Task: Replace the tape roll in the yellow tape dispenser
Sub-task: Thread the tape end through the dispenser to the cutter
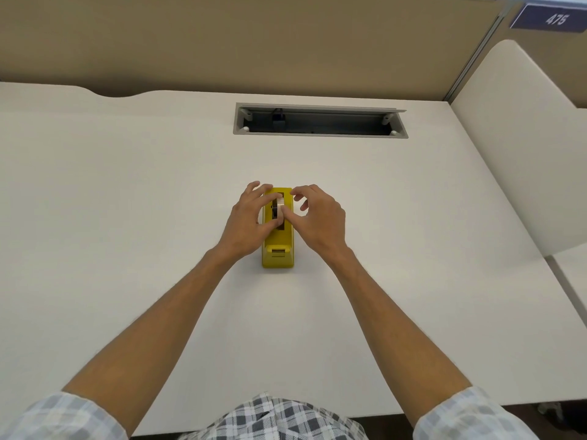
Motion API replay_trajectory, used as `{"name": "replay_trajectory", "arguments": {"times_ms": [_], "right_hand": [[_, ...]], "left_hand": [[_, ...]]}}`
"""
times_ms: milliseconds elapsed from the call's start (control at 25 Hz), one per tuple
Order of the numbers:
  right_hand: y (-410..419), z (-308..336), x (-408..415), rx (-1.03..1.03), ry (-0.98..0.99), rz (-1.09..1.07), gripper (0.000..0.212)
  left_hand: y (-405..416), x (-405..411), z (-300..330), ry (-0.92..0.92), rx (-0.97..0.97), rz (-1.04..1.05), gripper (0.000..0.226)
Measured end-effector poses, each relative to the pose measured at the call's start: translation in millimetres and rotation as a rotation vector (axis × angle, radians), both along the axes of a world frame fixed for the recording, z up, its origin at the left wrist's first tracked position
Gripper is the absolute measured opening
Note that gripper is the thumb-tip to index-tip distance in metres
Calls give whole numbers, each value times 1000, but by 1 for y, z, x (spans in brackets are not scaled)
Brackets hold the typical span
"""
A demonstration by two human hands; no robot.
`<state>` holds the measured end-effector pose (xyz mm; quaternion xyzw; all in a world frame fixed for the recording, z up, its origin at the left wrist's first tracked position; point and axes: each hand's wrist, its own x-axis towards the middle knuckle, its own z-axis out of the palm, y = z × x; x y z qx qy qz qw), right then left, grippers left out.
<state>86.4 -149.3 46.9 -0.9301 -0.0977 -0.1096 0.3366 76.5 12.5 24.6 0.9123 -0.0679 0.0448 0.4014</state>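
The yellow tape dispenser [278,246] stands on the white desk [127,201], its cutter end pointing toward me. A pale tape roll [280,207] sits in the slot on its top. My left hand [246,223] wraps the dispenser's left side, with the thumb resting against the roll. My right hand [317,217] comes in from the right; its thumb touches the roll while the other fingers curl loosely above the dispenser's far end. Both hands hide part of the slot and the roll's sides.
A rectangular cable cut-out [319,120] with a grey frame lies in the desk behind the dispenser. A tan partition wall [254,42] stands at the back. A white divider [521,138] closes off the right side, with a blue sign reading 475 [554,18] above.
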Motion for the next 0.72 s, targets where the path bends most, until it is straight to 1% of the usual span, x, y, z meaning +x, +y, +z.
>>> {"name": "replay_trajectory", "arguments": {"times_ms": [120,200,280,360,520,600,720], "right_hand": [[0,-1,1,-2,-4,6,27],[1,-1,1,-4,-4,10,28],[1,-2,2,-6,5,15,28],[1,-1,2,-17,5,19,28],[0,-1,2,-27,1,20,25],[1,-1,1,-34,2,21,24],[1,0,2,-40,-4,21,25]], "left_hand": [[-3,-2,3,22,-100,41,40],[-5,-1,5,36,-91,80,48],[-4,0,6,44,-40,86,57],[-3,1,3,52,-21,60,54],[-1,-6,-1,23,-79,46,43],[-2,-9,0,21,-98,53,41],[-4,-11,1,48,-60,94,42]]}}
